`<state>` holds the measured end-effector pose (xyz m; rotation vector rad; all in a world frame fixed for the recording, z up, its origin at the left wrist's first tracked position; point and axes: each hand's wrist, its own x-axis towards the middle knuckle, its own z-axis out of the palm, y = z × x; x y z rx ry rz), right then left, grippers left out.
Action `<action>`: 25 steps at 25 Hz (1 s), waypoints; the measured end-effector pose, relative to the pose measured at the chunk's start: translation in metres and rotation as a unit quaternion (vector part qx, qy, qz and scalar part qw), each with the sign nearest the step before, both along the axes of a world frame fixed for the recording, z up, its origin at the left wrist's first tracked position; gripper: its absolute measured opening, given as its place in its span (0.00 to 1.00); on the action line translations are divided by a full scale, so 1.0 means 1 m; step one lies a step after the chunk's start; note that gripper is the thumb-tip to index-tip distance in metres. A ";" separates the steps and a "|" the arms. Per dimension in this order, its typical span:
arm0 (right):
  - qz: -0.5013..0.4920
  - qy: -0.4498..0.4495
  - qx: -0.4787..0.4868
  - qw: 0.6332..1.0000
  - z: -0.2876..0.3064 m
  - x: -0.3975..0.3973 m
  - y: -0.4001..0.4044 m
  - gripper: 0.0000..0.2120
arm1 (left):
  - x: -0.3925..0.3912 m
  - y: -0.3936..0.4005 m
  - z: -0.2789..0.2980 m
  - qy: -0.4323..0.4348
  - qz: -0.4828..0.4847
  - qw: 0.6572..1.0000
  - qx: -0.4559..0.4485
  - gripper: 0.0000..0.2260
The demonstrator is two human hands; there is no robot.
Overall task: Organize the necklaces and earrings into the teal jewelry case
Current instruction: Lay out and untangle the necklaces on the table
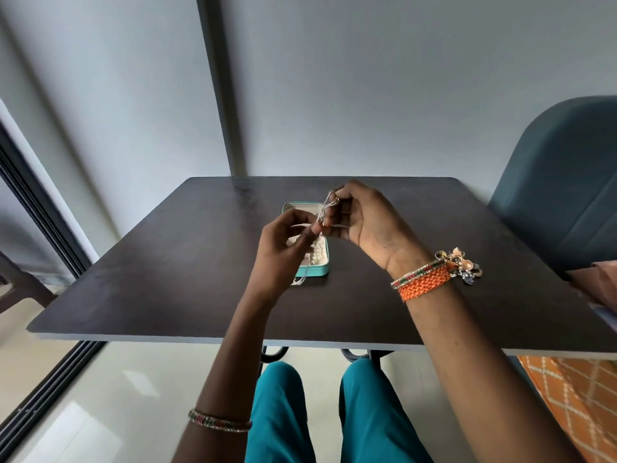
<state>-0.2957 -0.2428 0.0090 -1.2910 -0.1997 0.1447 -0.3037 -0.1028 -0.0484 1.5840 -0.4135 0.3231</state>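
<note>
Silver necklace chain (328, 208), thin and doubled over, hangs in the air between two raised hands, just above the teal jewelry case (323, 262). Right hand (362, 217) pinches the chain's upper end with curled fingers, a small gold-coloured piece showing at the fingertips. Left hand (283, 243) pinches the lower end between thumb and forefinger, so each grip is clenched on the chain. Below them the case lies open on the dark counter (150, 262), its cream padded lining partly hidden by the left hand; what sits in its compartments cannot be made out. A pale strand (298, 281) lies on the counter at the case's near corner. An orange woven band (424, 282) and a beaded bangle (415, 271) circle the right wrist, and another bangle (218, 422) rings the left forearm. A blue chair (564, 182) stands to the right of the counter.
</note>
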 end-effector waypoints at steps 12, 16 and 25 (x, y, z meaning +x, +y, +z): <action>-0.094 0.004 -0.116 0.989 -0.040 -0.012 -0.009 0.06 | 0.003 0.006 0.007 -0.028 0.076 0.996 -0.048 0.02; -0.076 -0.078 -0.222 0.969 -0.034 -0.018 -0.011 0.06 | 0.000 0.013 0.014 -0.022 0.077 0.996 -0.024 0.03; -0.155 -0.097 -0.105 0.977 -0.036 -0.032 -0.003 0.08 | -0.012 0.005 0.025 0.009 0.073 0.995 0.066 0.05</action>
